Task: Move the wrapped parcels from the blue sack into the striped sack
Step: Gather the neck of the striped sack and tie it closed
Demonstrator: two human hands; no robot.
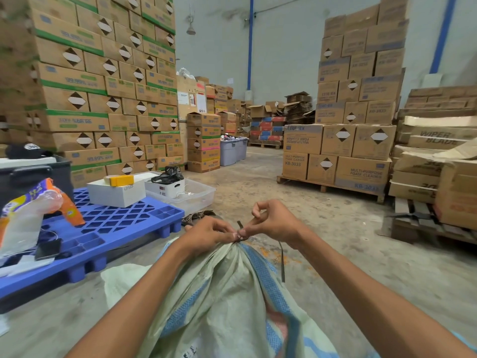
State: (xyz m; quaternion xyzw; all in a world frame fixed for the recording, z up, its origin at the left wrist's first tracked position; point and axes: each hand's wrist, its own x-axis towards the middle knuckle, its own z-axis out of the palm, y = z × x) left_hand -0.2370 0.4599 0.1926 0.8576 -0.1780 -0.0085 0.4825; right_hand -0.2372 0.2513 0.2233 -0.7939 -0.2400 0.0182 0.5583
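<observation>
**Pinched tight at the neck**

The left hand [209, 232] and right hand [273, 223] met fingertip to fingertip, each closed narrowly on a thin dark tie [282, 264] at the bunched neck of the sack [227, 293]. One tie end stuck up toward 12 o'clock and the other hung toward 5. The striped sack lay at 6 o'clock, its long axis running 6 to 12, neck pointing away. A blue pallet [116, 228] sat at 9 o'clock.
</observation>
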